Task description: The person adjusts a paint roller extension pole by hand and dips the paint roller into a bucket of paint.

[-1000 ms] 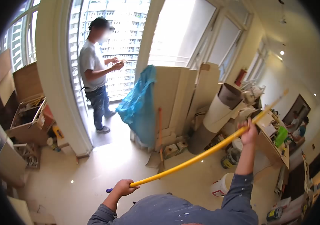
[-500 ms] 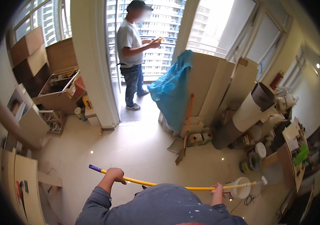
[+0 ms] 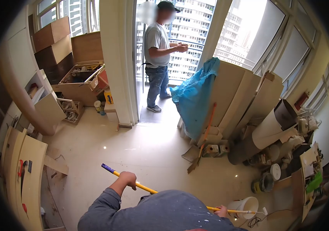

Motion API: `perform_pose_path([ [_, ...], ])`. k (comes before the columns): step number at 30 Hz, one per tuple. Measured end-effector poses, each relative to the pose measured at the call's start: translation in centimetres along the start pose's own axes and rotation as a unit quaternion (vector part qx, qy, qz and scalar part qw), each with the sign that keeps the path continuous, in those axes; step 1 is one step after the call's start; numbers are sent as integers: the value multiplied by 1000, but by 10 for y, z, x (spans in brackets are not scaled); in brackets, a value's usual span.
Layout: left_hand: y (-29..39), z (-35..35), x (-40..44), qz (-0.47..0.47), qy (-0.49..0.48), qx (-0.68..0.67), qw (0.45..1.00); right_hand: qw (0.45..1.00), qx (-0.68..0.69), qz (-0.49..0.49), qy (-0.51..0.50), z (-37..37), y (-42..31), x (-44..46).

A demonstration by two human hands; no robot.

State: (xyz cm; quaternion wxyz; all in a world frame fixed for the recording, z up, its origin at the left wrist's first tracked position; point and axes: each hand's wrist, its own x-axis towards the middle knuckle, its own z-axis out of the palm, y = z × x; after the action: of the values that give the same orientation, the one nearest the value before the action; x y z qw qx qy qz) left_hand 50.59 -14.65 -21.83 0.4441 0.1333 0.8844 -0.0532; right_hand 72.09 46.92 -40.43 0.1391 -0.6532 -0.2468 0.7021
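Observation:
A long yellow pole with a blue-purple end grip slants across in front of my body. My left hand is closed around it just below the grip. Farther along, my right hand is closed on the same pole. Its far end carries a small white roller head, beside a white bucket on the floor. The pole crosses in front of the bucket in view. My paint-spotted grey shirt hides the pole's middle.
A person stands in the balcony doorway, hands together. Boards under blue plastic sheeting lean by the windows. A large roll, cans and a dark bucket stand at right. A toolbox and wooden panels are at left.
The view has turned left, so the room appears farther right. The pole slants more steeply now, its roller end lower in view. Both hands keep hold of it.

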Motion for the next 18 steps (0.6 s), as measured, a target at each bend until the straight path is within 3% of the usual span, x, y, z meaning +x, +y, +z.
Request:
perform_pose_path([
  [4, -4, 6, -2, 0, -14, -14, 1000, 999, 41, 2, 18, 15, -7, -5],
  [11, -30, -4, -3, 11, -5, -21, 1000, 998, -24, -27, 51, 39, 7, 2],
  [12, -31, -5, -5, 7, 22, -24, 999, 997, 46, -11, 65, 29, 21, 63],
  [13, -31, -6, -7, 9, 48, -19, 999, 996, 47, -9, 74, 41, 13, 24],
  [15, -29, -13, -16, 14, 83, 3, 996, 996, 27, -65, -60, 30, 26, 39],
  [18, -13, -32, -34, 21, 144, 10, 989, 996, 10, -87, -11, 45, 6, -20],
])
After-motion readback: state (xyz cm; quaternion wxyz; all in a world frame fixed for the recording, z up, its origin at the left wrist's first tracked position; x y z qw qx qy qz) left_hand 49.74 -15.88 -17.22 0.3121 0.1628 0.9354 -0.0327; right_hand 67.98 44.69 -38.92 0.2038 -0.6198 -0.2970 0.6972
